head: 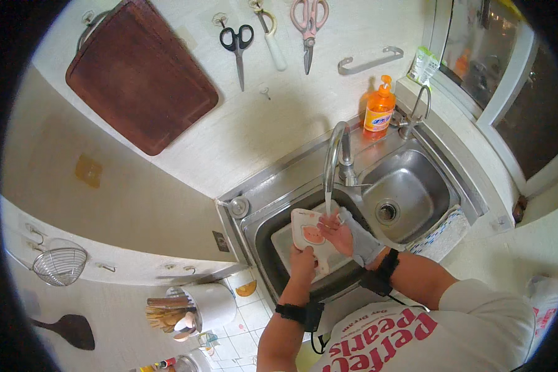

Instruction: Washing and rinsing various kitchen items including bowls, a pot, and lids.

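Over the larger sink basin (279,279), my left hand (303,262) grips the lower edge of a thin white board with a watermelon picture (302,228). My right hand (337,232) is palm up under the curved metal faucet (335,153), its fingers spread beside the board's right edge. A grey cloth (362,239) lies along the back of that hand and wrist; whether the fingers pinch it is unclear. Water appears to run from the spout onto the fingers. Beneath the board, a pale rectangular thing (283,246) rests in the basin.
The smaller basin (416,186) lies to the right, with a folded patterned cloth (439,235) on its near edge. An orange soap bottle (379,111) and a thin second faucet (421,107) stand behind. Scissors (238,46) and a brown cutting board (142,79) hang on the wall.
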### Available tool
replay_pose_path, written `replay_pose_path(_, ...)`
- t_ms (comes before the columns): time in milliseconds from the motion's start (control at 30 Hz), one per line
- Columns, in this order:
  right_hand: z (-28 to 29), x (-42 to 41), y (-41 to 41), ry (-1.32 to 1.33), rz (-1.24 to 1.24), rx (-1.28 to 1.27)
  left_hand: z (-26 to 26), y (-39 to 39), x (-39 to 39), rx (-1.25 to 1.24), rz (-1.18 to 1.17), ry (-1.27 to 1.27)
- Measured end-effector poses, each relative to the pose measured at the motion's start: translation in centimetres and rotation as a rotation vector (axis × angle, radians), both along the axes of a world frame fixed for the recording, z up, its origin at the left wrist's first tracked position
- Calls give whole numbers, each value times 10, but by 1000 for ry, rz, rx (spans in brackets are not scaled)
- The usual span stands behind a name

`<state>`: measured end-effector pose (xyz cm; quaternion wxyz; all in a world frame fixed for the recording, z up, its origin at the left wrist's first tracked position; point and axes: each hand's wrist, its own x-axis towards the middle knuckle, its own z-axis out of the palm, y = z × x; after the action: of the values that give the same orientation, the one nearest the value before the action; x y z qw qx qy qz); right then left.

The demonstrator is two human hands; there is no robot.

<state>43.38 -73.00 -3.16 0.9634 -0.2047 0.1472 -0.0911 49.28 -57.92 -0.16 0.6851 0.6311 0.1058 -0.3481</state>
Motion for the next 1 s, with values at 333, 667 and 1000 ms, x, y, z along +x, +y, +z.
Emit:
replay_pose_path(333,30,11,-41,131,60,70,26,-43,-21,65,-59,-266)
replay_pose_path(667,53,-65,-63,349,405,-1205,4,-17,-12,-351,181,95)
replay_pose_path(1000,49,-50,-58,175,436,-593,-36,-37,-5,-229,-129,146)
